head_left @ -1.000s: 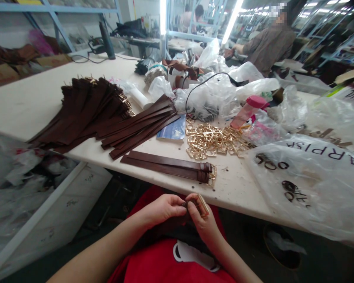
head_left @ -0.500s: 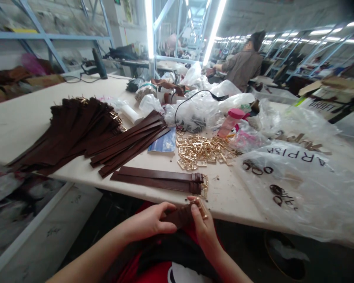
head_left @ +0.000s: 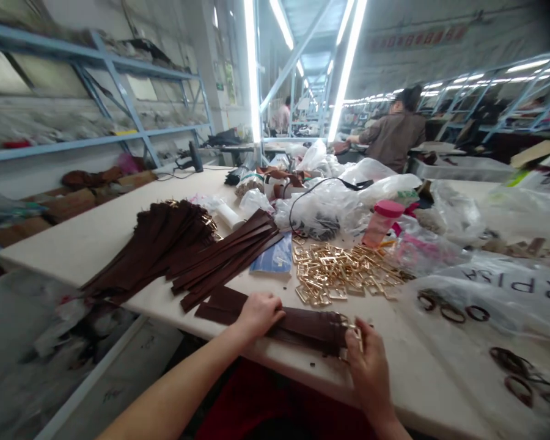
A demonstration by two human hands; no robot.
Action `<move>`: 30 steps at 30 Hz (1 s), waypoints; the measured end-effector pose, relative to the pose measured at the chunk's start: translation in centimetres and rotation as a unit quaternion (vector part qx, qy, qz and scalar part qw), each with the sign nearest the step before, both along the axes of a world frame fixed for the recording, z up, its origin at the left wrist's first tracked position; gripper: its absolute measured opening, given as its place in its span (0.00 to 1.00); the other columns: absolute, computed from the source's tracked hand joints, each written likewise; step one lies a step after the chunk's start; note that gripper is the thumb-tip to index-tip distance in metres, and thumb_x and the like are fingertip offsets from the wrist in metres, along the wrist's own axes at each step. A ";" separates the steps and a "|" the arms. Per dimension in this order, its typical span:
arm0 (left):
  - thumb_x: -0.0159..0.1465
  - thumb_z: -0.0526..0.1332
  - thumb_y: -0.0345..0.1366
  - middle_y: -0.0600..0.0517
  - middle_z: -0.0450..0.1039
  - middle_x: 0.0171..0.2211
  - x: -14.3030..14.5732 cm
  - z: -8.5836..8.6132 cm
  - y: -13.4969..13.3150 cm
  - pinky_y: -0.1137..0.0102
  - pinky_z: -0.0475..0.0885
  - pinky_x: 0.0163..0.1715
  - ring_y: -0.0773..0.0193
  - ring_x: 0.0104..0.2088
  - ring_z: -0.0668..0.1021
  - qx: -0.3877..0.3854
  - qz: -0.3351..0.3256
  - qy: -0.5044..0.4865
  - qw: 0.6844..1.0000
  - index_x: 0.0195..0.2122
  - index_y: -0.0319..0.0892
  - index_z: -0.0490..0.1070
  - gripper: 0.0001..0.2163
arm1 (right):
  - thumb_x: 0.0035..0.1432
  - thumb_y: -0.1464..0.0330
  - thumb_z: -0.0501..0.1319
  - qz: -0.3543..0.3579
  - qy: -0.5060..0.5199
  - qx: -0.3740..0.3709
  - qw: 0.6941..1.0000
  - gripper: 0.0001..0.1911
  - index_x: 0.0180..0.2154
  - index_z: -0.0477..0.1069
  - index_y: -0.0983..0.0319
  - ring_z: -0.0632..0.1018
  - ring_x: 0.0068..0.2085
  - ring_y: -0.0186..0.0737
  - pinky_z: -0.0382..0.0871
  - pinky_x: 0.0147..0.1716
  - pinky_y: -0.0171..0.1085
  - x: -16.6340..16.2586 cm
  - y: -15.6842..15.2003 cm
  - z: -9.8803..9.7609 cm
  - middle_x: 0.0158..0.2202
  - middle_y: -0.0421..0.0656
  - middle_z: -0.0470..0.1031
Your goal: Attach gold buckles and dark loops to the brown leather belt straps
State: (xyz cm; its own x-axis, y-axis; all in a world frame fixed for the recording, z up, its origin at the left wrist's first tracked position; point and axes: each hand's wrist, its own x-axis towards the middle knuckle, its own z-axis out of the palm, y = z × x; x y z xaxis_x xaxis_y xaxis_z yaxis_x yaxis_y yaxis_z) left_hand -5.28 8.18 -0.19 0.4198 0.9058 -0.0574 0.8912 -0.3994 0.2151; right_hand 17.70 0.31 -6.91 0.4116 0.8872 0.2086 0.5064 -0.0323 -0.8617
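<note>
Both forearms reach forward from the bottom edge over the near rim of the counter (head_left: 96, 238). The left hand (head_left: 259, 313) lies palm down, fingers loosely curled and spread, pressing on the middle of a small stack of brown straps (head_left: 297, 324) that lies flat along the counter's near edge. The right hand (head_left: 371, 366) rests at the stack's buckled end, fingers bent forward and partly open, their tips touching the gold buckles (head_left: 352, 333) fitted there; whether it pinches one cannot be told. Just beyond the stack sits a loose heap of gold buckles (head_left: 339, 275), with a blue booklet (head_left: 272, 260) beside it. To the left lie fanned piles of bare straps (head_left: 183, 250). A pink-capped bottle (head_left: 380, 223) stands among clear plastic bags (head_left: 348, 195) further back. Another person (head_left: 394, 134) works at a distant bench.
</note>
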 end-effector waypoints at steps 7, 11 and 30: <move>0.63 0.51 0.36 0.46 0.70 0.42 -6.0 1.2 6.7 0.68 0.66 0.43 0.61 0.43 0.73 0.078 0.124 0.080 0.986 0.44 0.41 0.68 0.12 | 0.56 0.52 0.46 0.026 0.001 -0.008 1.000 0.30 0.53 0.59 0.66 0.66 0.51 0.52 0.59 0.51 0.50 1.2 0.7 -2.3 0.51 0.54 0.63; 0.60 0.54 0.31 0.43 0.70 0.38 -7.2 0.3 9.7 0.65 0.69 0.37 0.56 0.40 0.74 0.086 0.153 0.133 0.975 0.42 0.38 0.68 0.10 | 0.58 0.53 0.44 0.033 -0.029 -0.015 0.999 0.29 0.52 0.61 0.66 0.68 0.52 0.52 0.63 0.49 0.49 2.3 1.5 -4.1 0.52 0.54 0.65; 0.61 0.42 0.23 0.36 0.70 0.35 -7.3 2.3 10.1 0.63 0.71 0.31 0.51 0.36 0.77 0.172 0.174 0.187 0.951 0.37 0.31 0.67 0.14 | 0.54 0.54 0.50 -0.045 -0.021 0.090 0.995 0.24 0.45 0.65 0.64 0.72 0.46 0.50 0.66 0.45 0.49 1.3 0.3 2.4 0.45 0.52 0.70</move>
State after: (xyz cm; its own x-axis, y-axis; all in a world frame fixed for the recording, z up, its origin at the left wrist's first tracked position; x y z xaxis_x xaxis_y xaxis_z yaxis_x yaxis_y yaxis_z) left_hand -12.57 18.23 2.08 0.0996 0.9785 0.1807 0.9707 -0.0557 -0.2335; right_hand 18.99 0.61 -4.55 0.4761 0.7936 0.3787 0.5434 0.0731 -0.8363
